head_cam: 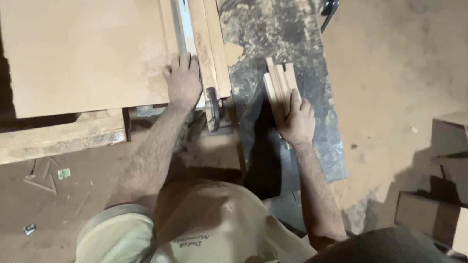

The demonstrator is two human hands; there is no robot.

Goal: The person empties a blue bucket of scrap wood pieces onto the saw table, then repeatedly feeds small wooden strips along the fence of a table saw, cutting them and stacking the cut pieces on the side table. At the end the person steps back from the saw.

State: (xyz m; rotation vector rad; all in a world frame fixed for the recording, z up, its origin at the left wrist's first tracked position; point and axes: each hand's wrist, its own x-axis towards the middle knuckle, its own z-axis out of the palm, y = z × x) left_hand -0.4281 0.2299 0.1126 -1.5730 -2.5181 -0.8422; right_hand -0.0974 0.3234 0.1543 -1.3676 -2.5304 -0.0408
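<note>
My left hand (pixel 183 81) rests flat on the near right corner of a large light-brown board (pixel 85 48), its fingers against a metal rail (pixel 184 19) that runs away from me. My right hand (pixel 297 120) lies on the near ends of several narrow wooden strips (pixel 278 81) bundled side by side on the dusty grey metal saw table (pixel 276 24). A narrow wood piece (pixel 211 34) lies just right of the rail. Whether the right hand's fingers curl under the strips is hidden.
A black handle (pixel 328 5) sticks out at the table's far right edge. Stacked wood blocks (pixel 457 187) sit on the sawdust floor at lower right. A wooden beam (pixel 48 142) runs under the board at left. Scraps (pixel 45 180) litter the floor.
</note>
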